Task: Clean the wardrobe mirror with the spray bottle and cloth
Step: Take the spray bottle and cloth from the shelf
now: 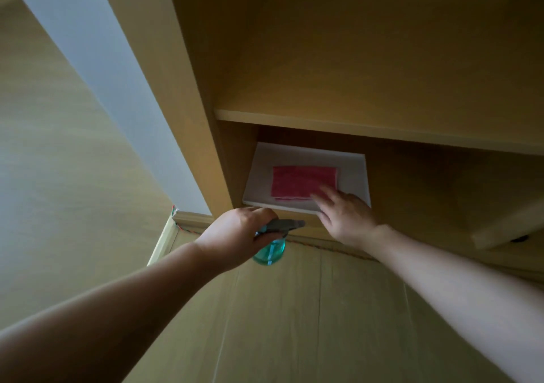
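Observation:
My left hand is closed around a teal spray bottle with a grey trigger head, held just in front of the lower shelf. A folded pink cloth lies on a flat white board inside the lower compartment of a wooden wardrobe. My right hand reaches in with its fingers spread, the fingertips touching the cloth's near right corner and the board. No mirror is in view.
A wooden shelf spans the wardrobe above the cloth. The wardrobe's side panel stands to the left, next to a pale wall. Wood-look flooring lies below, and an open drawer or ledge juts out at right.

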The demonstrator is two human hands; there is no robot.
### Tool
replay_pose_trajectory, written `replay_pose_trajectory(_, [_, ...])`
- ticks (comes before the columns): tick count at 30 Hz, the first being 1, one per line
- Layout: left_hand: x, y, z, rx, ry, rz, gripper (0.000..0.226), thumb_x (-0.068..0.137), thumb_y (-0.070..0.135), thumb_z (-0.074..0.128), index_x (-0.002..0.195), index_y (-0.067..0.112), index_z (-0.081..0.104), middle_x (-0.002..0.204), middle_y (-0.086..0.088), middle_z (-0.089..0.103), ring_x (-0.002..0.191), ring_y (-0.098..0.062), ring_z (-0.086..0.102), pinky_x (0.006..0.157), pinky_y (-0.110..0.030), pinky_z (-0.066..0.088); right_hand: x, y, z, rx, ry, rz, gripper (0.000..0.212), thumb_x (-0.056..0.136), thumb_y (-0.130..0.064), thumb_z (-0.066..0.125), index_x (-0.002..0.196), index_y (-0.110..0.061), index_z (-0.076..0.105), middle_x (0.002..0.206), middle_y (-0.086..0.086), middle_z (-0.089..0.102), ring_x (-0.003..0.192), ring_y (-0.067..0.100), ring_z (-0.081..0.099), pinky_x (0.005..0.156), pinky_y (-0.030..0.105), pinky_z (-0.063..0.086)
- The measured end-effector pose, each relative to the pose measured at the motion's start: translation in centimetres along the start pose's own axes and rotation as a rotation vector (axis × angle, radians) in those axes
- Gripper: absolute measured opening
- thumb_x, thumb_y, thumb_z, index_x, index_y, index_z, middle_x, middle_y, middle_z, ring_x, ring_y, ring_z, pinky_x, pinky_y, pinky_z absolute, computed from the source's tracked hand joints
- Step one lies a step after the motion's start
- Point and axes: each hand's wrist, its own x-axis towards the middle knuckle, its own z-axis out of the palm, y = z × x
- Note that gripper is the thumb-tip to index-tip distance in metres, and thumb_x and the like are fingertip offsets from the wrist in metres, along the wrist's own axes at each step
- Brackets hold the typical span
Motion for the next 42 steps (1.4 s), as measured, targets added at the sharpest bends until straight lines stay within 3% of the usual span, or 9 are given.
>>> replay_pose_trajectory(3, [-0.1, -0.3, -0.1, -0.001, -0.019, -0.02, 0.022, 0.087, 0.037, 0.065, 0.1, 0.019, 0.067, 0.088, 0.005, 0.069, 0.075, -0.015, 0.065, 0.065, -0.028, 0.054, 2.7, 1.1, 1.4, -0.069, -0.23, 0.158, 0.053, 0.103, -0.026, 0.036, 0.153, -0.021, 0.022, 0.16, 0.012, 0.018, 0.137, 0.035, 0.036, 0.102, 0.043, 0.042])
replay_pose_trajectory(6, [-0.4, -0.7, -0.1, 0.001, -0.036, -0.032, 0.024, 0.088, 0.039, 0.064, 0.101, 0.019, 0.067, 0.091, 0.003, 0.069, 0.077, -0.017, 0.066, 0.066, -0.029, 0.054, 4.9, 1.1, 2.7, -0.079, -0.343, 0.242, 0.059, 0.099, -0.009, 0.035, 0.154, -0.021, 0.015, 0.161, 0.01, 0.015, 0.14, 0.034, 0.031, 0.105, 0.044, 0.039])
replay_pose_trajectory(9, [-1.0, -1.2, -0.1, -0.011, -0.042, -0.033, 0.025, 0.088, 0.039, 0.064, 0.102, 0.019, 0.066, 0.092, 0.003, 0.069, 0.076, -0.017, 0.065, 0.065, -0.029, 0.054, 6.4, 1.1, 3.8, -0.08, -0.392, 0.315, 0.062, 0.095, -0.002, 0.032, 0.153, -0.019, 0.019, 0.158, 0.011, 0.022, 0.138, 0.034, 0.035, 0.103, 0.043, 0.04])
replay_pose_trajectory(15, [-1.4, -2.1, -0.4, -0.023, -0.042, -0.014, 0.027, 0.09, 0.04, 0.061, 0.105, 0.018, 0.066, 0.094, 0.004, 0.068, 0.078, -0.016, 0.065, 0.067, -0.029, 0.053, 7.1, 1.3, 4.9, -0.108, -0.336, 0.33, 0.04, 0.092, -0.001, 0.039, 0.127, -0.012, 0.056, 0.127, 0.01, 0.058, 0.115, 0.03, 0.057, 0.091, 0.038, 0.049])
replay_pose_trajectory(22, [-1.2, -1.9, -0.4, -0.002, -0.054, 0.024, 0.029, 0.091, 0.041, 0.058, 0.105, 0.016, 0.066, 0.093, 0.001, 0.069, 0.078, -0.018, 0.065, 0.067, -0.033, 0.053, 6.3, 1.5, 3.3, -0.052, -0.289, 0.358, 0.04, 0.098, -0.008, 0.034, 0.136, -0.013, 0.046, 0.124, 0.014, 0.06, 0.111, 0.032, 0.059, 0.088, 0.036, 0.048])
replay_pose_trajectory(28, [0.0, -0.6, -0.2, 0.006, -0.052, 0.072, 0.027, 0.092, 0.04, 0.057, 0.104, 0.017, 0.065, 0.09, 0.002, 0.068, 0.075, -0.017, 0.064, 0.065, -0.032, 0.054, 4.5, 0.7, 0.8, 0.18, -0.067, 0.321, 0.046, 0.092, 0.001, 0.041, 0.135, -0.015, 0.046, 0.134, 0.013, 0.05, 0.116, 0.034, 0.055, 0.091, 0.038, 0.046])
replay_pose_trajectory(33, [1.6, 1.3, -0.2, 0.009, 0.0, 0.125, 0.021, 0.091, 0.036, 0.061, 0.101, 0.017, 0.065, 0.09, 0.003, 0.067, 0.076, -0.016, 0.063, 0.066, -0.034, 0.054, 2.0, -0.1, -1.8, 0.369, 0.288, 0.268, 0.027, 0.091, 0.001, 0.054, 0.116, -0.002, 0.064, 0.112, 0.018, 0.064, 0.094, 0.038, 0.065, 0.08, 0.033, 0.047])
replay_pose_trajectory(38, [2.4, 3.3, -0.6, 0.053, 0.05, 0.214, 0.023, 0.086, 0.034, 0.067, 0.095, 0.014, 0.071, 0.121, -0.007, 0.06, 0.106, -0.025, 0.06, 0.079, -0.04, 0.055, -0.9, -1.4, -4.8, 0.52, 0.432, 0.238, 0.024, 0.095, -0.002, 0.048, 0.11, -0.005, 0.066, 0.096, -0.002, 0.059, 0.085, 0.016, 0.061, 0.074, 0.003, 0.038])
replay_pose_trajectory(42, [2.8, 5.1, -0.4, 0.086, 0.052, 0.268, 0.023, 0.082, 0.035, 0.071, 0.09, 0.013, 0.072, 0.134, -0.018, 0.052, 0.126, -0.035, 0.049, 0.096, -0.045, 0.049, -2.7, -2.6, -7.9, 0.563, 0.509, 0.108, 0.023, 0.092, -0.003, 0.048, 0.105, -0.003, 0.067, 0.1, 0.006, 0.066, 0.093, 0.012, 0.059, 0.083, 0.006, 0.038])
